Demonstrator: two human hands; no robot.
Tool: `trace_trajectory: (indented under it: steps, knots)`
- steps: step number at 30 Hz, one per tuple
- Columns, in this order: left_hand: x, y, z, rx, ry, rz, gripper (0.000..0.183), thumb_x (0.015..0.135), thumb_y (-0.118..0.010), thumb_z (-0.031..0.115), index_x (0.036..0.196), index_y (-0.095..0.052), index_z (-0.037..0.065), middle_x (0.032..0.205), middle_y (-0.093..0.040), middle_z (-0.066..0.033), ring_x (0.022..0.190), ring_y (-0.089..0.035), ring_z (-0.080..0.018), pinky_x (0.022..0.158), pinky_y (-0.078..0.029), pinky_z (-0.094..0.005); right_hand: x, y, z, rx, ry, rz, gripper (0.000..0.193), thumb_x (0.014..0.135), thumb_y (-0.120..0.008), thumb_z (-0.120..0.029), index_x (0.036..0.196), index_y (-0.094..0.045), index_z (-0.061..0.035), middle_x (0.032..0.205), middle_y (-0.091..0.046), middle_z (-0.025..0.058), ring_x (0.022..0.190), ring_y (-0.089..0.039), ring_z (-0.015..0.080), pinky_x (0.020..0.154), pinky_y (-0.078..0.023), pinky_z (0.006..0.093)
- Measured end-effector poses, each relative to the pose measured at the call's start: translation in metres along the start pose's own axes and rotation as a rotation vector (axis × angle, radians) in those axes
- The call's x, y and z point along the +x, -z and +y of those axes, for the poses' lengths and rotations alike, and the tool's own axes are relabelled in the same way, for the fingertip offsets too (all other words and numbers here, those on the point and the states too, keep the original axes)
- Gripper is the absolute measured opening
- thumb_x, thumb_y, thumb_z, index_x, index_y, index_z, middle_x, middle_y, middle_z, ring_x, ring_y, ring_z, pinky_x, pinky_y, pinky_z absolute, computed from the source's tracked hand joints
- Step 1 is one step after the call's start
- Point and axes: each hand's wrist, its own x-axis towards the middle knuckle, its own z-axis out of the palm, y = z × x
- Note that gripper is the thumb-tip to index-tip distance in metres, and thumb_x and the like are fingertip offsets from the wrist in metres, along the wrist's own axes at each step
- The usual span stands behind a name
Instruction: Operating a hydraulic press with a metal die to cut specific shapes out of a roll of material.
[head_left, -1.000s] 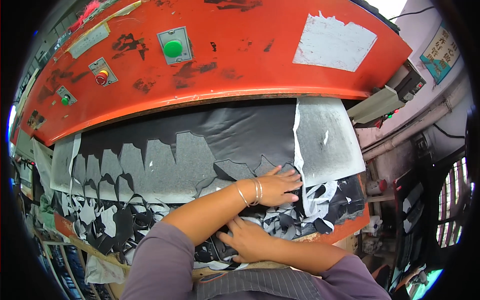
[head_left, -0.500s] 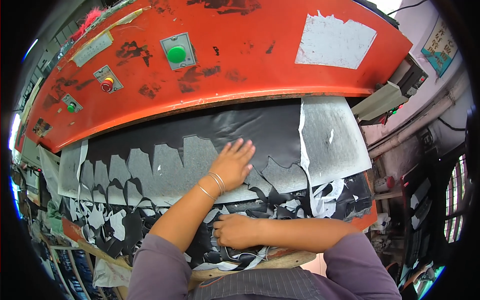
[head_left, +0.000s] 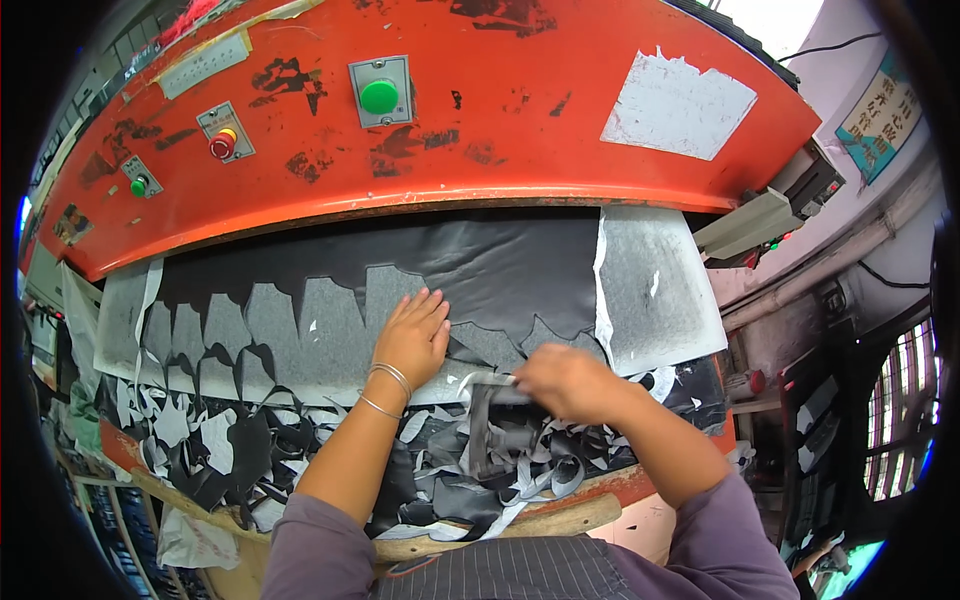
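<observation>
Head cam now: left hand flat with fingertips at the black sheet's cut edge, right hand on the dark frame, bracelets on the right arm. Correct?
Not quite: the bracelets are on the left arm, as the head view shows. The rest holds: left hand flat at the black sheet, right hand on the dark frame.

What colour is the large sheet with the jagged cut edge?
The sheet is black with a slight sheen; it shows best in the head view.
</observation>
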Motion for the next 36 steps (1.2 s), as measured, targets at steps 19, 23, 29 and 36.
trace_trajectory:
  steps: [19, 23, 29, 36]
  knots:
    - [0.002, 0.010, 0.012, -0.388, 0.289, 0.094, 0.034, 0.084, -0.059, 0.007, 0.116, -0.048, 0.000, 0.116, -0.065, -0.0182, 0.109, -0.060, -0.0347, 0.093, -0.045, -0.0370, 0.072, -0.045, 0.059, -0.035, -0.568, 0.688, 0.019, 0.087, -0.056, -0.012, 0.095, -0.063, 0.0033, 0.091, -0.063, 0.0214, 0.090, -0.060, 0.0395, 0.081, -0.047, 0.0447]
    - [0.005, 0.013, 0.010, -0.381, 0.264, 0.054, 0.039, 0.081, -0.061, 0.009, 0.117, -0.049, 0.001, 0.120, -0.062, -0.0190, 0.113, -0.055, -0.0359, 0.097, -0.041, -0.0400, 0.078, -0.051, 0.058, -0.071, -0.552, 0.721, 0.019, 0.087, -0.056, -0.012, 0.093, -0.063, 0.0043, 0.092, -0.064, 0.0221, 0.088, -0.060, 0.0406, 0.081, -0.047, 0.0458]
    - [0.006, 0.008, -0.002, -0.238, 0.184, 0.080, 0.043, 0.080, -0.062, 0.011, 0.120, -0.049, 0.000, 0.123, -0.058, -0.0203, 0.128, -0.045, -0.0332, 0.107, -0.029, -0.0434, 0.065, -0.048, 0.040, -0.008, -0.515, 0.590, 0.053, 0.082, -0.070, -0.029, 0.121, -0.055, 0.0031, 0.103, -0.064, 0.0191, 0.103, -0.057, 0.0351, 0.085, -0.044, 0.0426]
    - [0.011, 0.001, 0.001, -0.463, 0.284, 0.042, 0.048, 0.077, -0.063, 0.005, 0.121, -0.046, -0.003, 0.126, -0.057, -0.0214, 0.131, -0.042, -0.0348, 0.108, -0.027, -0.0422, 0.048, -0.053, 0.052, -0.170, -0.529, 0.471, 0.100, 0.073, -0.076, -0.043, 0.142, -0.025, 0.0076, 0.122, -0.061, 0.0122, 0.120, -0.049, 0.0300, 0.098, -0.032, 0.0444]
